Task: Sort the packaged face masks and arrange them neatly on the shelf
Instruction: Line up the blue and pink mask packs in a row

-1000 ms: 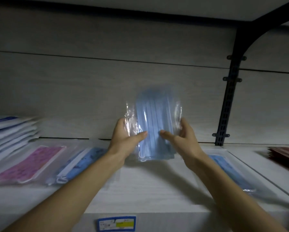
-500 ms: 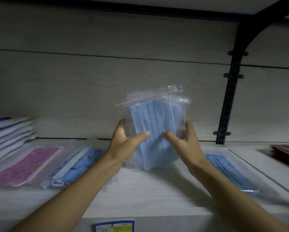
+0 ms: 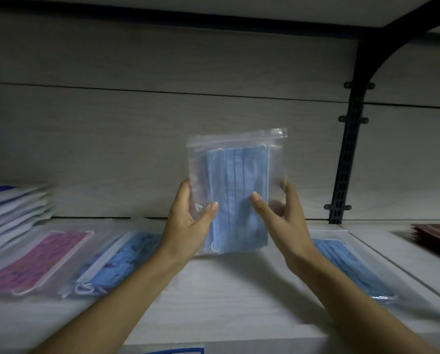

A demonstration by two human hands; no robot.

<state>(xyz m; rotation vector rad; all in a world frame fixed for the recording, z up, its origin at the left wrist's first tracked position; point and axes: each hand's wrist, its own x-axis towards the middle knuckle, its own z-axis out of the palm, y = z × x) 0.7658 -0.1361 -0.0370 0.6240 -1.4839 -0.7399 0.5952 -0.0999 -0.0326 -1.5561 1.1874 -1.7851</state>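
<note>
Blue edging on a small label [image 3: 174, 350] is the nearest thing I see, stuck to the front lip of the shelf [image 3: 213, 302] below my grip; it is cut off by the frame and no writing on it can be read. The shelf board is pale with a faint wood grain.

My left hand [image 3: 188, 221] and right hand [image 3: 280, 215] both clasp a clear zip pouch of plain blue masks [image 3: 236, 190], held upright above the shelf, zip strip on top. Each thumb presses the crinkly front film and the fingers wrap behind the side edges. The masks inside are pleated, with thin white ear loops showing at the top and the lower left corner. I see no print on the pouch.

Lying flat to the left of my grip is a pouch of blue patterned masks [image 3: 116, 261], and farther left a pouch of pink patterned masks [image 3: 37, 261]. To the right of my grip lies another pouch of plain blue masks [image 3: 351, 267].

Farther out on the left is a blurred stack of white packets [image 3: 12, 210]; at the far right edge, a dark red stack [image 3: 435, 236]. Behind the held pouch is a grey wood-grain back panel [image 3: 137, 149], and a black slotted metal upright [image 3: 346, 159] stands to its right.
</note>
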